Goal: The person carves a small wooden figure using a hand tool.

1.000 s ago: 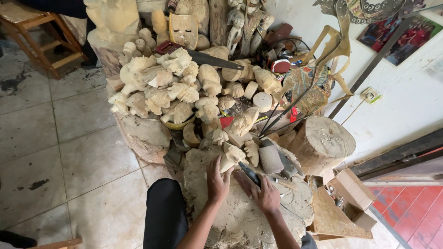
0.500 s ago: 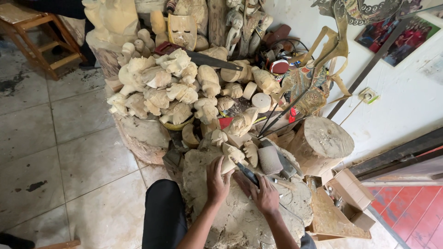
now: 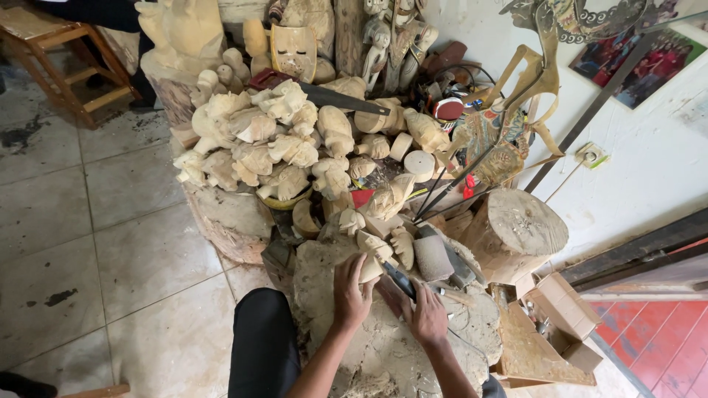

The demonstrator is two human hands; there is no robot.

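Note:
My left hand grips a pale unfinished wooden figure and presses it down on a big rough wood block. My right hand holds a dark carving knife whose blade touches the figure's lower side. The two hands are close together, just in front of my black-trousered knee.
Several pale carved figures are piled behind the block, with a mask and a handsaw. A round log stump and cardboard boxes stand at right. A wooden stool stands on the tiled floor at upper left.
The hands stay on the figure and knife in nearly the same spot; only slight shifts of the right hand show.

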